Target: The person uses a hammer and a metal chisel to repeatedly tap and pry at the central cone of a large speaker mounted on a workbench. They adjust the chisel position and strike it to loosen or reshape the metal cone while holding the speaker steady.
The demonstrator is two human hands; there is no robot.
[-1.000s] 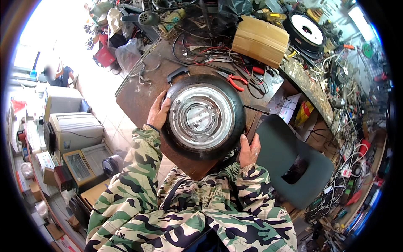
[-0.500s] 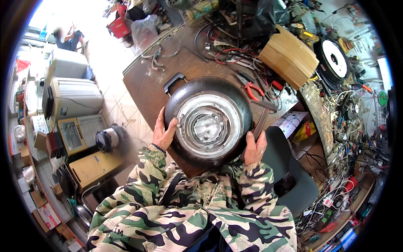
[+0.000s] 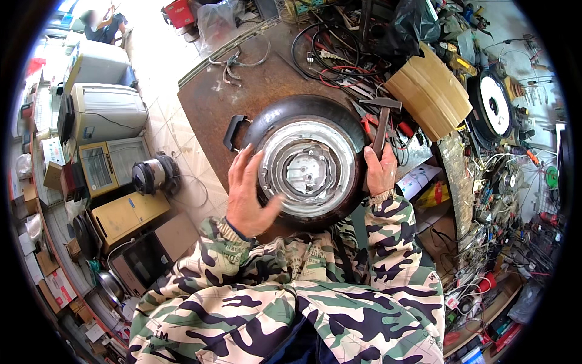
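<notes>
A round black pan-like appliance, with a black side handle and a silver, ringed centre fitted with small bolts, lies on a rusty brown worktop. My left hand is open at its lower left, fingers spread over the rim. My right hand grips the handle of a hammer beside the rim's right side, the head pointing away from me. Red-handled pliers lie partly behind the hammer.
Tangled cables, a cardboard piece and a black reel crowd the back right. Appliances stand at left beside the tiled floor; a seated person is at far upper left. Cluttered shelving lines the right.
My left hand has loosened from the rim, its fingers now spread. My right hand and the hammer have moved up and right. The worktop appears shifted as my view moves.
</notes>
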